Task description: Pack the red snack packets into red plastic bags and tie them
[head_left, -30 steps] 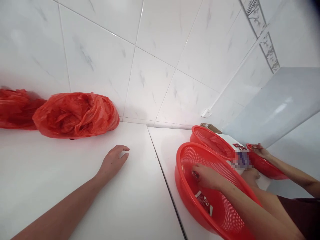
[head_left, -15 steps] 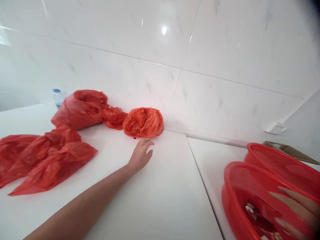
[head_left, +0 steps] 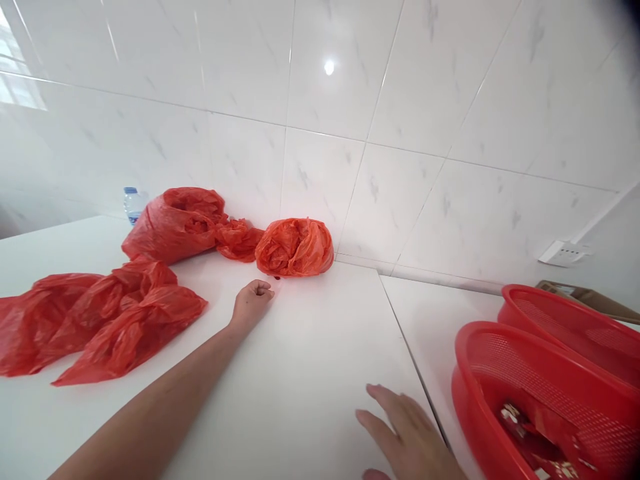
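My left hand (head_left: pixel 251 301) rests low over the white table, its fingers curled closed; whether anything is inside them is hidden. Just beyond its fingertips lies a tiny dark red piece (head_left: pixel 277 277), in front of a bundled red plastic bag (head_left: pixel 295 247). At the lower right, my right hand (head_left: pixel 413 433) hovers with fingers apart and nothing in it. It is left of a red plastic basket (head_left: pixel 467 373) holding dark red and whitish pieces (head_left: pixel 530 433).
Crumpled red bags (head_left: pixel 120 320) lie at left. A fuller red bag (head_left: pixel 173 223) and a smaller crumpled one (head_left: pixel 239 240) stand along the wall, near a water bottle (head_left: pixel 132 205). Another red basket (head_left: pixel 565 310) and a brown box (head_left: pixel 590 300) are at right. A seam divides the tabletop.
My left hand has drawn back left from the bundled bag, and its fingers have curled. My right hand has come out of the basket, leftward over the table. The view has shifted slightly.
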Available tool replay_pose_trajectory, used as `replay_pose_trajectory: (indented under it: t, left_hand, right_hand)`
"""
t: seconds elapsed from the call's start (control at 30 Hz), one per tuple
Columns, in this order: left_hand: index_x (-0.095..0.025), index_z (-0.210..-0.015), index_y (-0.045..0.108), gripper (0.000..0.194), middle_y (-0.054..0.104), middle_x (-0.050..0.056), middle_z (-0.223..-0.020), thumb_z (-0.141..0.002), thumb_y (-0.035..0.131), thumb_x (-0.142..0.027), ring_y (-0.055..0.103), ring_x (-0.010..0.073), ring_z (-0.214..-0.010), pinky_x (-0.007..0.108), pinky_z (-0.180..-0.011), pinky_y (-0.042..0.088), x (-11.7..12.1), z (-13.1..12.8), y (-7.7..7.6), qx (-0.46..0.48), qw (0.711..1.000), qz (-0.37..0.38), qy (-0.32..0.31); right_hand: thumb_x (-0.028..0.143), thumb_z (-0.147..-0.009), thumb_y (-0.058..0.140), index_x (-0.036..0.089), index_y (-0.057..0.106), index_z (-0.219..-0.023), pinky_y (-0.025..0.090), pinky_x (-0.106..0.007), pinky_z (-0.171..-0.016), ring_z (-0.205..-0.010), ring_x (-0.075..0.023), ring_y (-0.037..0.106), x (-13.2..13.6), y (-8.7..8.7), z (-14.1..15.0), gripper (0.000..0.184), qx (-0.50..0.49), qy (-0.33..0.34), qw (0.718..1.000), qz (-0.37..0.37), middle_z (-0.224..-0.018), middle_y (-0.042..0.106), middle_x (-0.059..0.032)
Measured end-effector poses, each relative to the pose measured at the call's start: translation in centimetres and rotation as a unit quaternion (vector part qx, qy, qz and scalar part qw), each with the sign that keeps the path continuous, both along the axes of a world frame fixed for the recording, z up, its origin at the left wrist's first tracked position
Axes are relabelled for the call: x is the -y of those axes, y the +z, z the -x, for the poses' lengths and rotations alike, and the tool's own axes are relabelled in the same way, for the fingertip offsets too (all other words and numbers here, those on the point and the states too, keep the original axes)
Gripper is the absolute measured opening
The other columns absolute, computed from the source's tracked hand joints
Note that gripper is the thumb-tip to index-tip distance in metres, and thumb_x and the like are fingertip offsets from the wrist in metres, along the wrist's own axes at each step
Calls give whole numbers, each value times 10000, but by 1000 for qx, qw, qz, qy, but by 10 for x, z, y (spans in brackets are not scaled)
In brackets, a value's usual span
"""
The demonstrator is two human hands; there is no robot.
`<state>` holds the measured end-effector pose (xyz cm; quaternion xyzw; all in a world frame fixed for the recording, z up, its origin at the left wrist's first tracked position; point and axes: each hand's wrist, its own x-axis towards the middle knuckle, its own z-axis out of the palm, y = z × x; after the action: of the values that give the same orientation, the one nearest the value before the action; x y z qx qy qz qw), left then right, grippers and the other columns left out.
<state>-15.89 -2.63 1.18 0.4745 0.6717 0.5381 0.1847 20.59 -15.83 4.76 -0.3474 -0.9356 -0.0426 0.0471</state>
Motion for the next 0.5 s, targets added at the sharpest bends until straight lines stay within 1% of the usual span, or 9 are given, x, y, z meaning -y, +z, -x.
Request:
replay_pose_trajectory:
  t: [0.03, 0.07, 0.1, 0.13, 0.2, 0.23, 0.33, 0.4, 0.5]
  left_hand:
    - [-189, -868, 572, 215, 626, -13, -657, -754, 541, -368, 524, 116, -495, 225, -476, 414, -1, 0, -2, -1, 1000, 1, 1]
    - [-191, -871, 575, 213, 627, -9, -663, -766, 528, -371, 533, 121, -510, 229, -485, 420, -1, 0, -3, -5, 1000, -1, 2]
    - [-195, -887, 578, 217, 631, -3, -684, -781, 514, -372, 547, 128, -537, 237, -505, 433, -2, -1, -4, -13, 1000, -6, 5]
    - [-199, -915, 578, 225, 636, 4, -722, -795, 501, -372, 563, 136, -577, 248, -537, 451, -3, -1, -4, -24, 1000, -14, 9]
    - [-206, -978, 571, 238, 641, 24, -840, -814, 487, -357, 589, 154, -681, 282, -631, 485, -5, -2, -2, -54, 998, -36, 18]
    - [-210, -995, 569, 233, 636, 35, -907, -817, 485, -337, 597, 164, -745, 303, -690, 495, -6, -3, -1, -72, 996, -50, 21]
    - [-219, -997, 584, 212, 598, 58, -1076, -807, 490, -233, 580, 198, -982, 359, -885, 468, -14, -8, 5, -135, 986, -95, 16]
    - [-220, -1031, 586, 255, 552, 72, -1186, -799, 489, -177, 513, 211, -1144, 375, -992, 411, -24, -12, 11, -174, 977, -123, 11]
    - [-203, -1196, 516, 388, 396, 108, -1391, -815, 468, -145, 372, 228, -1308, 395, -1067, 348, -44, -19, 20, -210, 966, -148, 30]
  right_hand:
    - [414, -773, 642, 254, 554, -1292, 399, -488, -1020, -1270, -324, 448, -5, -2, 17, 550, 19, -26, 996, 85, -1421, 437, -125]
    - [450, -766, 639, 223, 514, -1334, 376, -500, -1040, -1309, -339, 395, -10, -4, 32, 625, 22, -52, 987, 150, -1463, 366, -137]
    - [477, -780, 612, 202, 455, -1380, 332, -505, -1072, -1352, -338, 323, -15, -7, 47, 678, 12, -62, 980, 187, -1498, 293, -136]
    - [494, -808, 569, 197, 399, -1413, 276, -509, -1103, -1386, -326, 247, -22, -11, 60, 695, -4, -62, 977, 203, -1521, 229, -125]
    - [501, -864, 476, 190, 319, -1450, 188, -496, -1137, -1417, -289, 147, -38, -17, 81, 681, -42, -58, 978, 194, -1539, 156, -108]
    - [503, -884, 439, 184, 306, -1455, 165, -488, -1143, -1421, -276, 130, -48, -21, 90, 667, -57, -59, 980, 181, -1540, 149, -107]
    - [520, -902, 385, 150, 319, -1449, 163, -480, -1142, -1419, -270, 150, -79, -28, 109, 664, -90, -83, 982, 143, -1533, 178, -126]
    - [529, -903, 371, 134, 327, -1445, 162, -485, -1140, -1417, -273, 161, -98, -31, 119, 672, -109, -110, 980, 125, -1529, 191, -134]
    - [533, -899, 370, 117, 334, -1440, 166, -485, -1140, -1415, -275, 176, -116, -35, 126, 684, -131, -141, 974, 116, -1525, 208, -138]
